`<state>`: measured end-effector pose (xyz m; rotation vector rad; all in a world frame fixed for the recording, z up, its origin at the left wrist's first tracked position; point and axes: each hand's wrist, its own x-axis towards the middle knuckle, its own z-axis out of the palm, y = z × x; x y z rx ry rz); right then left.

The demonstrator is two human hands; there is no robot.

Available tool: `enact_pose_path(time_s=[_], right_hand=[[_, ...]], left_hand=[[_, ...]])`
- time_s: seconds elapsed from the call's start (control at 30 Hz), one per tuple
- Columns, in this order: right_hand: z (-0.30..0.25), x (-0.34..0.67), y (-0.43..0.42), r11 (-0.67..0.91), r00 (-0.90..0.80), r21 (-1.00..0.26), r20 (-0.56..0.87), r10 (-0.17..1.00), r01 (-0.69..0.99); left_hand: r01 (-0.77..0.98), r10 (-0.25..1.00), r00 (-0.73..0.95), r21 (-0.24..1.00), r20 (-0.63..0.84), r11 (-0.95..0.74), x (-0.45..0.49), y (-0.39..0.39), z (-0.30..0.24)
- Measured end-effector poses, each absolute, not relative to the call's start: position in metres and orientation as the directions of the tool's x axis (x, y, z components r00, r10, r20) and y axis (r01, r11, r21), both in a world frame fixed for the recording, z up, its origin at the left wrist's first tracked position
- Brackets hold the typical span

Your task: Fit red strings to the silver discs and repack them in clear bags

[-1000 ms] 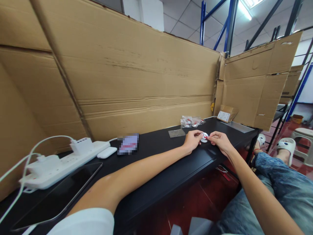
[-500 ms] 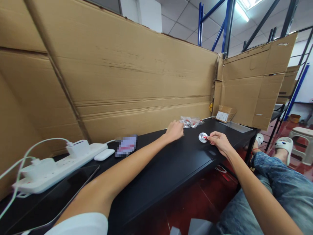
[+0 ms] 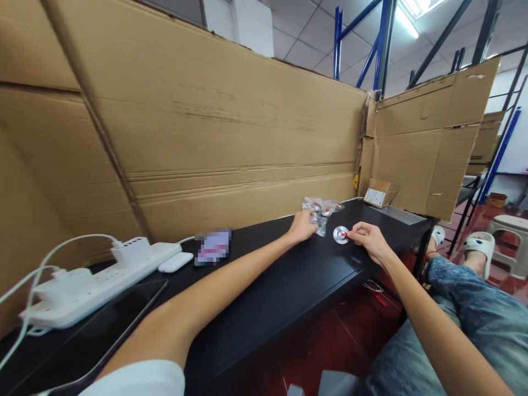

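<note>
My right hand [image 3: 370, 242] is closed in a pinch on the red piece of a round, silvery disc [image 3: 339, 234], which is tilted just above the black table. What kind of item the disc is, I cannot make out. Farther left, my left hand [image 3: 303, 226] has its fingers closed on a small clear plastic packet [image 3: 321, 227] with something shiny inside. Several similar clear packets [image 3: 328, 208] with silvery and red contents lie in a pile right behind it, close to the cardboard wall.
On the black table [image 3: 264, 297] at left lie a white power strip [image 3: 99, 283] with cables, a dark tablet [image 3: 94, 335], a white case [image 3: 175, 262] and a blurred-out phone [image 3: 213, 246]. A labelled cardboard box [image 3: 377, 193] stands at the far right. Cardboard walls [image 3: 247, 126] enclose the back.
My left hand has moved right and slightly toward me, and a clear packet now hangs from its fingers in front of the pile. The right hand and disc have barely shifted.
</note>
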<state>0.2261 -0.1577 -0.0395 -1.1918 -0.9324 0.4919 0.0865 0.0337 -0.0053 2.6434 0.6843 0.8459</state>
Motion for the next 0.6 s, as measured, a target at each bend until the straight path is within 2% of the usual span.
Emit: enact_pose_path(time_s=[0.07,0.13,0.2,0.33,0.47,0.6], right_hand=[[-0.039,0.225,-0.158,0.347,0.552,-0.927,0.365,0.750,0.141],[-0.038,0.223,-0.159,0.361,0.557,-0.921,0.377,0.740,0.143],[-0.038,0.222,-0.159,0.362,0.569,-0.921,0.377,0.731,0.145],[-0.038,0.223,-0.159,0.359,0.603,-0.922,0.370,0.707,0.145],[-0.039,0.225,-0.157,0.362,0.657,-0.922,0.357,0.664,0.135],[-0.042,0.228,-0.155,0.377,0.719,-0.915,0.357,0.596,0.142]], left_hand=[[0.192,0.400,0.727,0.393,0.558,-0.899,0.095,0.010,-0.013],[0.074,0.315,0.746,0.397,0.586,-0.915,0.099,-0.010,-0.018],[0.017,0.278,0.755,0.407,0.594,-0.913,0.099,-0.022,-0.020],[-0.010,0.298,0.743,0.456,0.599,-0.890,0.093,-0.027,-0.014],[-0.069,0.355,0.794,0.654,0.493,-0.753,0.091,-0.019,-0.004],[-0.150,0.284,0.876,0.780,0.390,-0.607,0.093,-0.008,0.005]])
